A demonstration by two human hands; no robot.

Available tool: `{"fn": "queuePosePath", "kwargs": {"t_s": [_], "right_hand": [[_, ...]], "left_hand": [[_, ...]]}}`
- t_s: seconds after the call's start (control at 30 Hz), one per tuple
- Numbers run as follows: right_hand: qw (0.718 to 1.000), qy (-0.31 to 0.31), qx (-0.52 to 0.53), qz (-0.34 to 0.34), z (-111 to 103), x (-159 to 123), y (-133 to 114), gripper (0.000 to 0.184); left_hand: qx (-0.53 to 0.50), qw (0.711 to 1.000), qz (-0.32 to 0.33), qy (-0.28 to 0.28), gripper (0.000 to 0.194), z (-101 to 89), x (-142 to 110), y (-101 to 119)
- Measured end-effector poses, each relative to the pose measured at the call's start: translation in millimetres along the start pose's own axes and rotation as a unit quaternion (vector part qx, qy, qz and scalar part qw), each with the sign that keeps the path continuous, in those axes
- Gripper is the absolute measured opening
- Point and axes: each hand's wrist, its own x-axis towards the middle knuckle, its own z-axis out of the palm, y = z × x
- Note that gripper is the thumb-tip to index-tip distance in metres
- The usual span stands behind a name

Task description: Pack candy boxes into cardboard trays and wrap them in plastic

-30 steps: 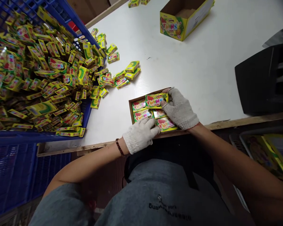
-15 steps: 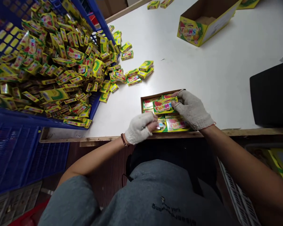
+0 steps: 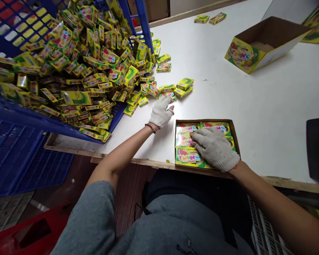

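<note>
An open shallow carton (image 3: 234,138) lies at the table's near edge, filled with small yellow-green candy boxes (image 3: 188,156) marked "TWINS". My right hand (image 3: 215,148), in a white fingerless glove, rests flat over these boxes and covers several of them. My left hand (image 3: 161,112), gloved the same way and with a beaded bracelet, is stretched forward with its fingers apart. Its fingertips are at a loose candy box (image 3: 171,95) in a small cluster; whether they touch it I cannot tell. Beside that box two more candy boxes (image 3: 184,83) lie stacked.
A blue plastic crate (image 3: 146,28) on its side spills a heap of candy boxes (image 3: 77,97) onto the white table (image 3: 212,99). An open display box (image 3: 244,58) stands at the back right. A dark object (image 3: 317,148) is at the right edge. Blue crates (image 3: 13,156) stand lower left.
My left hand has left the carton and reached forward to the loose boxes. My right hand has let go of a candy box and now lies flat on the carton's contents. The view has shifted.
</note>
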Motion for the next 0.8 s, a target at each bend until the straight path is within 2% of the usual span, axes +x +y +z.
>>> {"fn": "queuePosePath", "kwargs": {"t_s": [0.1,0.2,0.3,0.37,0.47,0.53,0.6,0.67,0.73,0.8], "right_hand": [[0.999,-0.005,-0.027,-0.029,-3.0,-1.9,-3.2,0.021],[0.999,-0.006,-0.027,-0.033,-5.3,-2.1,-7.6,0.022],[1.000,0.007,0.014,0.000,-3.1,-3.2,-7.8,0.024],[0.996,0.041,0.071,0.044,0.4,-4.5,-5.3,0.026],[0.969,0.131,0.167,0.123,5.9,-5.3,-1.1,0.028],[0.949,0.178,0.202,0.165,7.6,-4.7,-0.1,0.028],[0.931,0.201,0.227,0.205,7.4,-3.7,-0.5,0.032],[0.908,0.218,0.259,0.245,5.9,-3.1,-1.1,0.036],[0.893,0.226,0.280,0.271,4.2,-2.3,-0.1,0.038],[0.899,0.220,0.272,0.265,2.6,-0.2,3.0,0.038]], "left_hand": [[0.067,0.992,-0.067,-0.082,0.037,9.5,41.8,-16.4],[0.105,0.979,-0.091,-0.147,0.050,16.1,72.3,-28.4],[0.129,0.973,-0.110,-0.159,0.056,19.8,88.7,-38.7],[0.103,0.976,-0.125,-0.143,0.045,21.2,89.2,-44.0],[0.007,0.992,-0.113,-0.056,0.031,18.2,67.6,-42.7],[-0.041,0.998,-0.050,0.027,0.032,10.6,38.5,-31.0],[-0.045,0.996,0.043,0.070,0.040,0.2,3.3,-10.5],[-0.014,0.991,0.125,0.052,0.047,-8.0,-29.9,13.6],[0.018,0.984,0.176,0.023,0.046,-9.8,-53.5,34.3],[0.023,0.981,0.195,-0.008,0.045,-5.5,-64.5,46.9]]}}
